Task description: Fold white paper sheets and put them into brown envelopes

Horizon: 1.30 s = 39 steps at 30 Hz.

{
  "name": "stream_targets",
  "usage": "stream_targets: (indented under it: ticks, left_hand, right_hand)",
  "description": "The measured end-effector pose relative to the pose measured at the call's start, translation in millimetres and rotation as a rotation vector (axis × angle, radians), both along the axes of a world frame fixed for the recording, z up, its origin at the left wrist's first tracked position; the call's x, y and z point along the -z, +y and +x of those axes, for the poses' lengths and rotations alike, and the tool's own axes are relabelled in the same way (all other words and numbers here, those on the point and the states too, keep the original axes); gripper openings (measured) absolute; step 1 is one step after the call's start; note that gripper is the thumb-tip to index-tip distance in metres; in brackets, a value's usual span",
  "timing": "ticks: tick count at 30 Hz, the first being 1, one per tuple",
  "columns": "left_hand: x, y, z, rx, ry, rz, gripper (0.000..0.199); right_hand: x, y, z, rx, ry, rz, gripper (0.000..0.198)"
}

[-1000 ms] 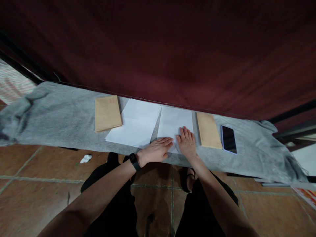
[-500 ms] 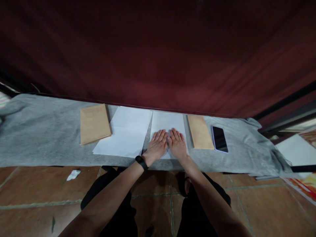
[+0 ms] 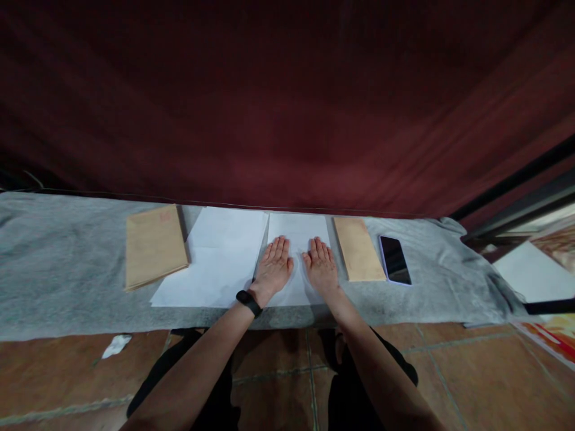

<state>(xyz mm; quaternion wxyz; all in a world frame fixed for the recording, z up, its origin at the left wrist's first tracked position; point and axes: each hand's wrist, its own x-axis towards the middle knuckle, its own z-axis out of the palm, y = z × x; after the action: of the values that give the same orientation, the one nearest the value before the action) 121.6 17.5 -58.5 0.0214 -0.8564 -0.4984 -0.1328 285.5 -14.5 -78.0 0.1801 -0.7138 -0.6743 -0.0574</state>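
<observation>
Both my hands lie flat, palms down, on a white sheet of paper (image 3: 297, 233) in the middle of the cloth. My left hand (image 3: 273, 266), with a black band on its wrist, rests over the sheet's left side, fingers stretched forward. My right hand (image 3: 321, 266) lies over the right side, fingers extended, with a strip of paper showing between the hands. Left of this sheet is white paper (image 3: 215, 251), whose far left part meets a stack of brown envelopes (image 3: 155, 245). On the right lies another brown envelope (image 3: 359, 248).
A phone (image 3: 395, 260) with a pale purple edge lies right of the envelope. Grey cloth (image 3: 67, 257) covers the narrow surface, and a dark red curtain (image 3: 278, 120) hangs behind it. A crumpled white tissue (image 3: 117, 346) lies on the tiled floor (image 3: 274, 395).
My hands have slid apart across the sheet, the left one moving left, so a gap has opened between them. The view has shifted slightly too.
</observation>
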Motion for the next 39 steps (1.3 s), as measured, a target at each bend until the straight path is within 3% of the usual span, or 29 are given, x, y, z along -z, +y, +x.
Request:
stream_targets:
  ticks: [16,23,27,31,39]
  left_hand:
    - [-9.0,-4,3,-0.117,0.042,-0.069,0.059]
    - [-18.3,-6,28,0.06,-0.028,-0.126,0.059]
    - [-21.8,14,60,0.151,-0.05,-0.18,0.059]
    - [-16.6,44,81,0.13,-0.035,-0.223,0.059]
    - [0.0,85,66,0.008,-0.02,-0.166,0.061]
  right_hand:
    - [7,-3,8,0.049,0.012,0.076,0.062]
    - [0,-3,6,0.07,0.04,0.009,0.059]
    - [-2,-3,7,0.041,0.025,-0.045,0.055]
    - [-1,-2,7,0.056,0.038,-0.039,0.054]
    - [0,0,5,0.084,0.058,-0.001,0.057]
